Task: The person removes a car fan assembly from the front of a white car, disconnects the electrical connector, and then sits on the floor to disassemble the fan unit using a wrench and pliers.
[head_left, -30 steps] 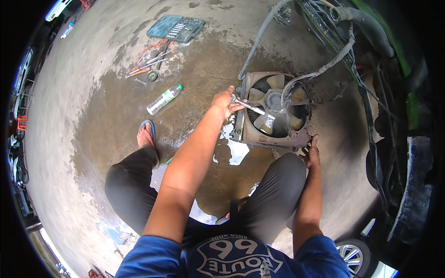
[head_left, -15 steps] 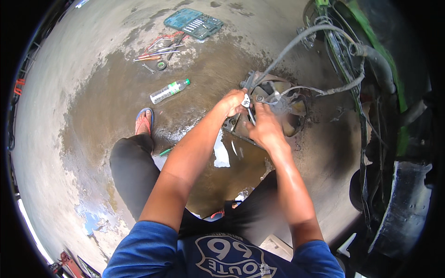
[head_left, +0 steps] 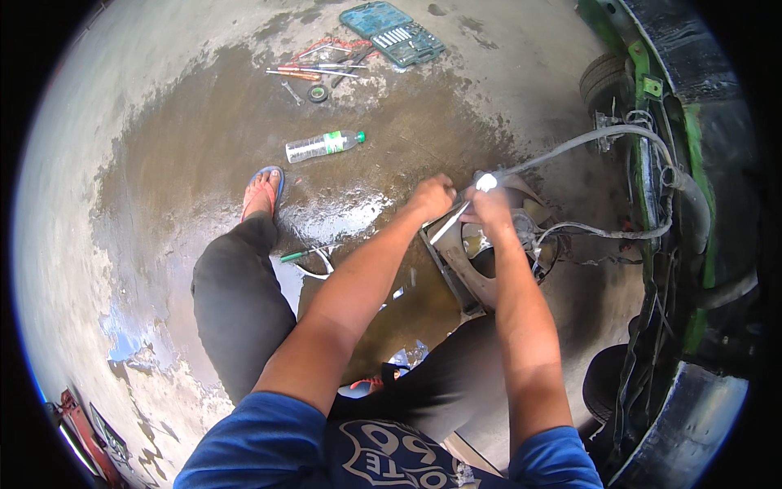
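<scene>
My right hand (head_left: 492, 213) is closed round a ratchet wrench (head_left: 450, 225) over a radiator fan in a frame (head_left: 463, 265). The wrench's head gleams with glare, and its bright handle slants down toward the fan frame's left edge. Just to the left, my left hand (head_left: 430, 198) is curled closed at the frame's upper left corner. Whatever its fingers may hold is hidden. A grey hose (head_left: 562, 147) runs from beside my right hand to the vehicle. A thinner cable (head_left: 607, 234) links the fan's middle to the vehicle.
On the wet floor lie a plastic bottle (head_left: 326, 147), a green-handled tool (head_left: 305, 253), screwdrivers (head_left: 314, 72), a tape roll (head_left: 318, 94), a spanner (head_left: 292, 93) and an open blue socket case (head_left: 407, 44). The vehicle's green-edged body (head_left: 707, 220) stands along the right.
The ratchet wrench has passed from my left hand to my right, which has moved up to the hose end. My left hand is now off the wrench. The view has shifted.
</scene>
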`<state>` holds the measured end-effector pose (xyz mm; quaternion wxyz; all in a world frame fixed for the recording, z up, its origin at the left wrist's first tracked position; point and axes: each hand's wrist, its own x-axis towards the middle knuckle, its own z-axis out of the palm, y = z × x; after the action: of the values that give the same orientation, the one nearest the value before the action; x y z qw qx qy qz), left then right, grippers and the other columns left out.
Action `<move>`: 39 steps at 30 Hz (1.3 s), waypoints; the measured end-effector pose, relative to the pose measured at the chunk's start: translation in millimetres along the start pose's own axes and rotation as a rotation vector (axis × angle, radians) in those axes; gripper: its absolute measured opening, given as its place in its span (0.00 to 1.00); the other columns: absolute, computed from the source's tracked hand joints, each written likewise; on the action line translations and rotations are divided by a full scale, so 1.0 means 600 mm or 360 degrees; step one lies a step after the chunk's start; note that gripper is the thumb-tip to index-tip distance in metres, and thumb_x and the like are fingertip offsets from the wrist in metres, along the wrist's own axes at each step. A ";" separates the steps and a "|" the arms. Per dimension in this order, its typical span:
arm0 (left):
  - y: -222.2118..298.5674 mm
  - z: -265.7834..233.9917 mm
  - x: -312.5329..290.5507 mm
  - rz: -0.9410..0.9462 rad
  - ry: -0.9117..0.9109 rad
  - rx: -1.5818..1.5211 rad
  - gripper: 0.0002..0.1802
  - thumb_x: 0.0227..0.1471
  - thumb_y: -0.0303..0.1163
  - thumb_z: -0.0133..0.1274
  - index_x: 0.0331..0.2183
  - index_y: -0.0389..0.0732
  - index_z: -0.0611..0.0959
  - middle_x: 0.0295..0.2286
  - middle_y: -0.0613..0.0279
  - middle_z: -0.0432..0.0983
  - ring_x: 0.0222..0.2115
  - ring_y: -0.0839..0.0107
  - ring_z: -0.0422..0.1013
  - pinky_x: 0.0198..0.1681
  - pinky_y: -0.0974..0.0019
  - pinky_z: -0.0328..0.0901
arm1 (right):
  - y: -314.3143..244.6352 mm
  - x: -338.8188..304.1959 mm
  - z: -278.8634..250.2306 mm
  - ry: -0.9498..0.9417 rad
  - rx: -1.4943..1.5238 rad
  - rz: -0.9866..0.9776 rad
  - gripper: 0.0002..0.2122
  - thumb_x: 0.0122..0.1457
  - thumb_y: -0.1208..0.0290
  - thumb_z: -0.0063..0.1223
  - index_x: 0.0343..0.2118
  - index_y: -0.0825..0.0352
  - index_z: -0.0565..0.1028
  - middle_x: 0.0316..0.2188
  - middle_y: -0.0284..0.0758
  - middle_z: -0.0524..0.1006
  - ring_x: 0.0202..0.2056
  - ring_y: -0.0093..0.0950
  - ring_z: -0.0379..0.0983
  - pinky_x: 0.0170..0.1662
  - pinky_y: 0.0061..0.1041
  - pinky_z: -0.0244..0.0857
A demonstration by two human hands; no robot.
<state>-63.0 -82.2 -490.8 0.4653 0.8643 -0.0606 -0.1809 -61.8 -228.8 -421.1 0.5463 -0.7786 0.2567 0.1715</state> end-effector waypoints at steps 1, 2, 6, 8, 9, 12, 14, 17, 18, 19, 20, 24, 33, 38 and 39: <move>-0.004 0.027 -0.014 -0.0149 -0.0165 -0.0023 0.35 0.64 0.50 0.49 0.62 0.35 0.67 0.54 0.39 0.74 0.56 0.44 0.70 0.61 0.52 0.65 | -0.014 0.003 -0.007 -0.0096 -0.0247 0.0010 0.11 0.55 0.73 0.57 0.35 0.79 0.76 0.29 0.43 0.77 0.32 0.36 0.80 0.27 0.33 0.78; -0.007 0.061 -0.036 -0.0369 -0.0332 -0.0017 0.38 0.64 0.52 0.49 0.64 0.36 0.65 0.56 0.40 0.72 0.60 0.41 0.64 0.65 0.52 0.60 | -0.032 0.008 -0.015 -0.0153 -0.0503 0.0083 0.12 0.55 0.73 0.57 0.36 0.81 0.76 0.31 0.44 0.77 0.33 0.38 0.81 0.29 0.35 0.79; -0.040 0.164 -0.105 -0.0247 -0.0522 0.0229 0.53 0.59 0.60 0.52 0.69 0.34 0.51 0.63 0.36 0.61 0.65 0.45 0.57 0.66 0.54 0.58 | -0.062 0.024 -0.049 -0.0186 -0.1317 -0.0116 0.19 0.56 0.75 0.54 0.47 0.82 0.67 0.33 0.46 0.77 0.26 0.36 0.79 0.25 0.30 0.77; -0.047 0.187 -0.113 -0.0260 -0.0574 0.0071 0.56 0.58 0.60 0.54 0.69 0.34 0.47 0.64 0.34 0.57 0.66 0.45 0.55 0.67 0.54 0.57 | -0.051 0.033 -0.062 -0.0283 -0.1264 -0.0371 0.20 0.55 0.75 0.54 0.47 0.81 0.66 0.30 0.44 0.77 0.23 0.34 0.79 0.22 0.28 0.75; -0.045 0.193 -0.113 -0.0321 -0.0580 -0.0040 0.57 0.58 0.60 0.55 0.69 0.34 0.46 0.64 0.33 0.56 0.66 0.45 0.55 0.67 0.55 0.57 | -0.040 0.036 -0.063 -0.0491 -0.1233 -0.0769 0.19 0.55 0.75 0.55 0.47 0.81 0.67 0.29 0.43 0.76 0.23 0.34 0.79 0.22 0.28 0.75; -0.030 0.200 -0.105 -0.0549 -0.0557 -0.0300 0.58 0.57 0.58 0.57 0.69 0.36 0.44 0.64 0.34 0.56 0.66 0.45 0.56 0.68 0.56 0.56 | -0.018 0.059 -0.041 -0.0189 -0.0586 -0.0125 0.13 0.54 0.75 0.55 0.39 0.79 0.73 0.27 0.44 0.78 0.24 0.36 0.80 0.24 0.30 0.75; -0.025 0.200 -0.101 -0.0545 -0.0516 -0.0274 0.59 0.56 0.57 0.58 0.70 0.37 0.42 0.64 0.35 0.57 0.66 0.45 0.56 0.68 0.57 0.56 | -0.014 0.067 -0.026 0.0040 -0.0680 -0.0120 0.11 0.53 0.74 0.55 0.35 0.78 0.76 0.28 0.46 0.80 0.26 0.38 0.81 0.27 0.32 0.76; -0.030 0.201 -0.107 -0.0319 -0.0516 -0.0048 0.61 0.55 0.54 0.61 0.70 0.41 0.40 0.65 0.35 0.55 0.67 0.46 0.52 0.69 0.57 0.54 | -0.020 0.064 -0.024 -0.0114 -0.1297 -0.0222 0.12 0.52 0.69 0.55 0.30 0.77 0.77 0.25 0.53 0.80 0.28 0.41 0.83 0.31 0.32 0.76; -0.033 0.201 -0.111 -0.0269 -0.0504 -0.0030 0.61 0.54 0.51 0.62 0.70 0.42 0.40 0.66 0.34 0.53 0.68 0.46 0.50 0.69 0.58 0.54 | -0.023 0.060 -0.027 -0.0212 -0.1336 -0.0235 0.13 0.52 0.69 0.55 0.30 0.77 0.77 0.23 0.55 0.80 0.27 0.41 0.82 0.31 0.31 0.76; -0.038 0.199 -0.114 -0.0226 -0.0473 0.0003 0.61 0.54 0.50 0.63 0.70 0.42 0.39 0.66 0.34 0.52 0.69 0.46 0.49 0.70 0.58 0.53 | -0.022 0.051 -0.031 -0.0309 -0.1366 -0.0227 0.12 0.52 0.71 0.55 0.33 0.77 0.75 0.24 0.52 0.80 0.27 0.39 0.82 0.30 0.32 0.76; -0.039 0.199 -0.120 -0.0266 -0.0400 -0.0014 0.58 0.53 0.51 0.64 0.69 0.41 0.46 0.64 0.35 0.55 0.67 0.45 0.52 0.69 0.56 0.54 | -0.021 0.043 -0.033 -0.0361 -0.1124 -0.0240 0.12 0.52 0.73 0.55 0.36 0.77 0.73 0.25 0.49 0.80 0.27 0.38 0.82 0.29 0.32 0.76; -0.047 0.183 -0.118 -0.0645 0.0211 -0.0394 0.40 0.49 0.46 0.67 0.57 0.38 0.71 0.58 0.45 0.62 0.63 0.44 0.57 0.67 0.51 0.54 | 0.012 -0.006 -0.017 -0.0277 -0.0260 -0.0070 0.19 0.56 0.78 0.55 0.51 0.73 0.66 0.33 0.42 0.78 0.30 0.35 0.79 0.29 0.37 0.79; -0.146 0.158 -0.082 -0.0865 -0.0241 -0.0735 0.49 0.53 0.54 0.55 0.66 0.33 0.61 0.66 0.40 0.57 0.67 0.50 0.55 0.67 0.55 0.55 | 0.067 -0.139 0.039 0.0090 0.0018 -0.0214 0.20 0.62 0.60 0.59 0.48 0.70 0.70 0.27 0.35 0.71 0.20 0.24 0.70 0.21 0.29 0.74; -0.144 0.200 -0.092 -0.0824 -0.0214 -0.1261 0.53 0.49 0.39 0.58 0.71 0.43 0.53 0.67 0.46 0.55 0.66 0.54 0.57 0.64 0.58 0.58 | 0.100 -0.174 0.034 0.0208 0.0689 0.0244 0.16 0.65 0.62 0.54 0.48 0.69 0.70 0.29 0.35 0.72 0.25 0.26 0.72 0.29 0.39 0.80; -0.148 0.201 -0.093 -0.0915 -0.0319 -0.1558 0.54 0.48 0.35 0.59 0.71 0.45 0.52 0.67 0.49 0.57 0.63 0.57 0.60 0.63 0.58 0.59 | 0.103 -0.181 0.033 0.0115 0.0955 0.0307 0.16 0.65 0.60 0.55 0.46 0.67 0.70 0.28 0.35 0.73 0.25 0.26 0.72 0.31 0.40 0.80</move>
<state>-165.0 -111.5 -610.0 0.7354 0.5086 0.2238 -0.3880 -185.6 -204.1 -415.5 0.7234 -0.5603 0.3878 0.1114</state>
